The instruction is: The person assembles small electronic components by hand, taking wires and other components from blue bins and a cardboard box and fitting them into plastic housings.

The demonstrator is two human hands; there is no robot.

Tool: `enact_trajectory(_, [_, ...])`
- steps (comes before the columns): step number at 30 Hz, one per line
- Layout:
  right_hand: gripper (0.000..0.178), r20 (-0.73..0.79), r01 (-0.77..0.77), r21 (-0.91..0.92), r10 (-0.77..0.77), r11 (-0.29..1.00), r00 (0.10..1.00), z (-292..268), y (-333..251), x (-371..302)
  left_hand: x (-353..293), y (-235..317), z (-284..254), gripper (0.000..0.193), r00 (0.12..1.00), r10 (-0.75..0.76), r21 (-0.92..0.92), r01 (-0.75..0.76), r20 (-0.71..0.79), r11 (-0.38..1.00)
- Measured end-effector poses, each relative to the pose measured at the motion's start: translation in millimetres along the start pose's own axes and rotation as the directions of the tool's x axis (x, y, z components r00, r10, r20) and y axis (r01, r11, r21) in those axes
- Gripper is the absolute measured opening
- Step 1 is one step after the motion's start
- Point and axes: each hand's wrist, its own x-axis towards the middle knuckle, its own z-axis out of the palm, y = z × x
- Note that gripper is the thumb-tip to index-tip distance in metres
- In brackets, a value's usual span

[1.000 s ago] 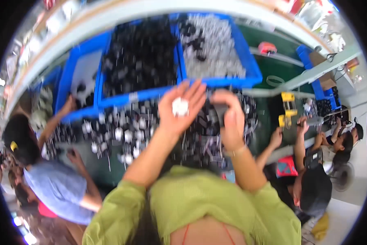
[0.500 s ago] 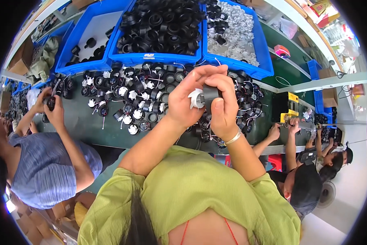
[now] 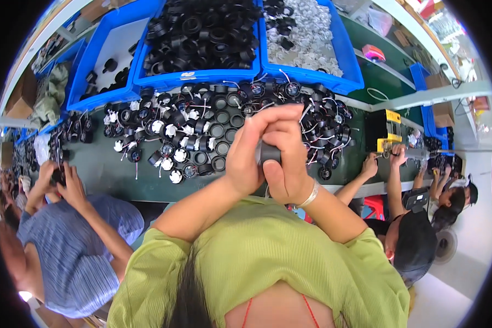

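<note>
Above my chest, my two hands meet around a black cylindrical motor housing (image 3: 270, 153). My right hand (image 3: 289, 164) grips it, with the thumb along the near side and the fingers bent over the top. My left hand (image 3: 247, 150) has its palm against the housing's left end, its fingers stretched out over the right hand's fingers. That end of the housing is hidden by the left palm, so no white fan wheel shows there now. Behind my hands, many similar black housings (image 3: 218, 131) stand on the table, several with white fan wheels (image 3: 176, 176) and thin wires.
Blue bins line the back: one of black rings (image 3: 202, 35), one of white fan wheels (image 3: 306, 44), and one with a few black parts (image 3: 109, 64). A yellow-and-black device (image 3: 385, 131) stands at right. Co-workers sit on both sides (image 3: 73, 246) (image 3: 415, 240).
My hands have closed in on each other, and the left palm now covers the white fan wheel that showed on the housing. Both hands sit slightly lower in the view.
</note>
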Motion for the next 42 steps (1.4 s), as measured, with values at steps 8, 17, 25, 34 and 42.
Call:
enact_trajectory(8, [0.040,0.420,-0.487,-0.224,0.535,0.844,0.733,48.6,39.6,-72.9,-57.7,-61.1,-85.5,0.044,0.502,-0.775,-0.499,0.593,-0.384,0.632])
enact_trajectory(17, [0.039,-0.098,-0.524,-0.581,0.586,0.623,0.804,-12.4,233.3,-37.2,1.4,11.1,-259.8,0.027,0.699,0.332,0.752,0.658,-0.633,0.049])
enact_trajectory(25, [0.053,0.070,-0.473,-0.700,0.711,0.534,0.699,-30.5,283.6,-41.6,132.1,-67.3,-170.3,0.029,0.977,0.155,0.974,0.169,-0.145,-0.151])
enact_trajectory(34, [0.054,0.278,-0.647,0.738,0.786,0.194,0.553,-78.5,213.0,-41.1,329.6,-301.3,-210.7,0.027,0.745,-0.655,0.825,-0.287,-0.128,-0.488])
enact_trajectory(42, [0.055,0.167,-0.229,0.971,0.877,-0.067,0.450,-96.3,185.6,-56.6,303.0,-235.6,-166.8,0.037,0.848,-0.519,0.976,0.189,-0.106,0.109])
